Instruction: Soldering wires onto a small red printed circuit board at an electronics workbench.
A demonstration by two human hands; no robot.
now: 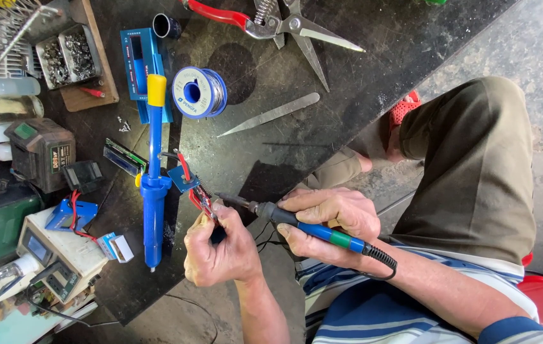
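Observation:
My right hand (329, 223) grips a blue-handled soldering iron (310, 227), its metal tip pointing left toward the wires. My left hand (220, 248) pinches red and black wires (200, 197) that run up to a small blue circuit board (183, 179) at the dark table's edge. The iron's tip nearly touches the wire ends between my fingers. A blue desoldering pump with a yellow cap (154, 172) lies just left of my left hand.
A solder spool (199, 92), a metal strip (270, 114) and red-handled shears (265, 24) lie on the dark table (360, 70). At left are a blue box (139, 64), a parts tray (68, 57), a battery pack (41, 153) and a small meter unit (55, 251). My knee (469, 146) is right.

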